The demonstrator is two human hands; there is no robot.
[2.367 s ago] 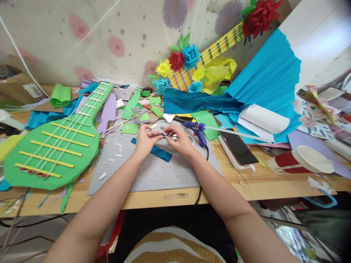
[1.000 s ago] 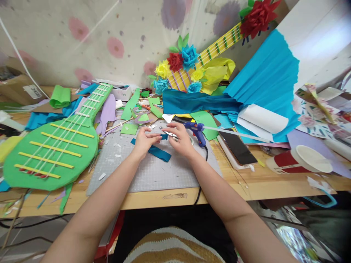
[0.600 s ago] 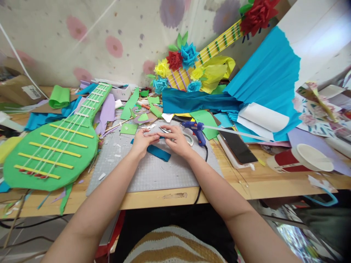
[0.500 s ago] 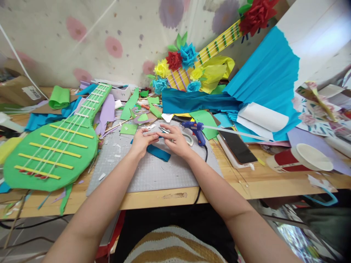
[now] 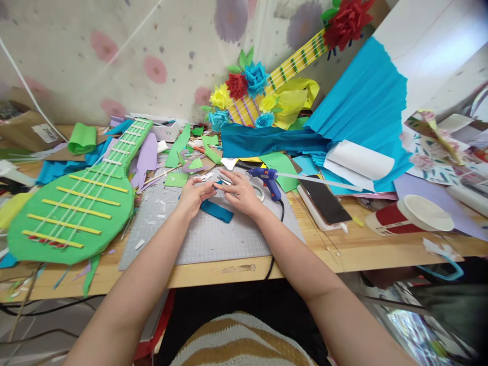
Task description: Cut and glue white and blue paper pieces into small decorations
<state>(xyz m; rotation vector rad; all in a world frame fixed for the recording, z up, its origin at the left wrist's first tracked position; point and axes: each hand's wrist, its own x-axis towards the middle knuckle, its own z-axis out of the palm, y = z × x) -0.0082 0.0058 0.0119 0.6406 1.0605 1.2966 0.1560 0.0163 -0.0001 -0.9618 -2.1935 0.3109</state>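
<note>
My left hand (image 5: pixel 193 198) and my right hand (image 5: pixel 241 194) meet over the middle of the grey cutting mat (image 5: pixel 240 243). Their fingertips are pinched together, and a bit of dark blue crepe paper shows between them, mostly hidden by the fingers. Just below lies a flat strip of blue crepe paper (image 5: pixel 218 211) on the mat. Scissors (image 5: pixel 224 178) are partly visible behind my right fingers. A roll of white tape (image 5: pixel 260 192) lies beside my right hand, with a blue glue gun (image 5: pixel 269 180) to its right, a long glue stick in its back.
A green paper lute (image 5: pixel 72 213) fills the left. Behind stand a yellow paper guitar (image 5: pixel 297 61) with paper flowers and a large blue crepe sheet (image 5: pixel 366 96). A phone (image 5: pixel 326 200) and paper cup (image 5: pixel 412 214) sit right. Paper scraps (image 5: pixel 177 179) litter the mat's back edge.
The view has shifted slightly. My hands stay together over the mat; the fingers have moved a little, and a bit of blue now shows between the fingertips.
</note>
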